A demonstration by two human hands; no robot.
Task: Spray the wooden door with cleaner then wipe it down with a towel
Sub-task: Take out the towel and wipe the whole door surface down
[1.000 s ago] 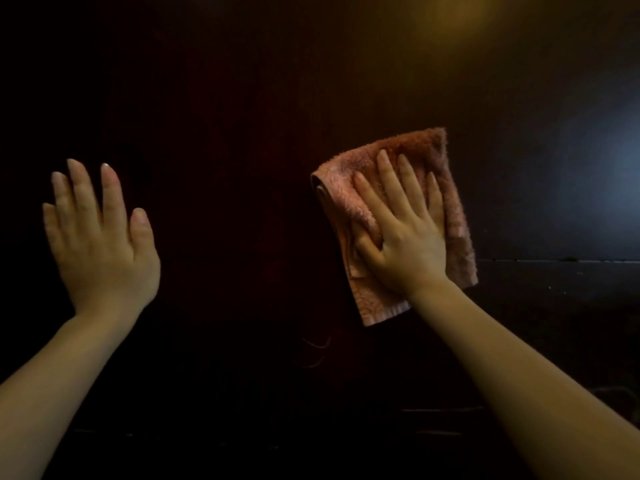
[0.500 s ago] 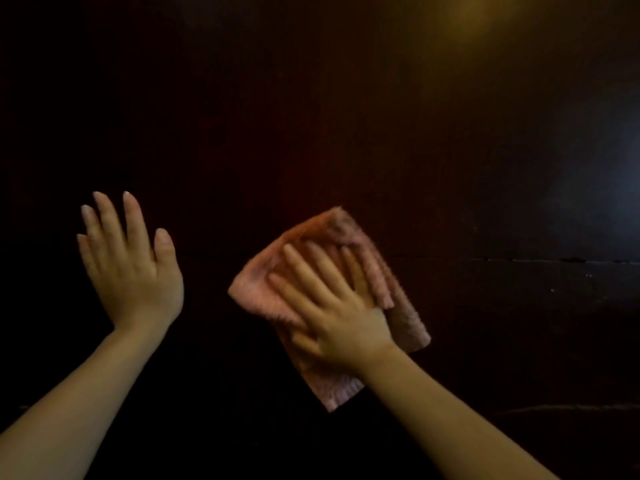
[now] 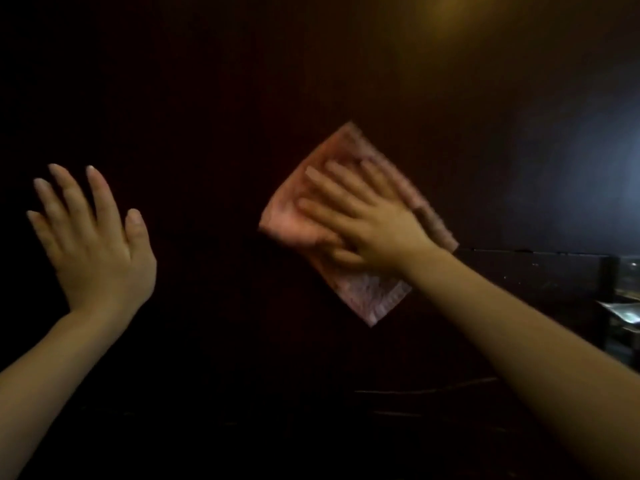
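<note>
The dark wooden door (image 3: pixel 225 98) fills nearly the whole head view. A folded pink towel (image 3: pixel 367 299) lies flat against it right of centre, turned like a diamond and blurred by motion. My right hand (image 3: pixel 367 223) presses on the towel with its fingers straight and spread. My left hand (image 3: pixel 93 237) is raised at the left with straight fingers, palm toward the door; whether it touches the wood I cannot tell. No spray bottle is in view.
A horizontal seam (image 3: pixel 536 251) crosses the door at the right. Past the door's right edge (image 3: pixel 611 292) some pale, dim objects (image 3: pixel 623 313) show. A warm glare sits at the top and a bluish one at the right.
My right hand slid the towel down and left, then back up and right, turning it diamond-wise. My left hand dipped slightly and rose again, still spread.
</note>
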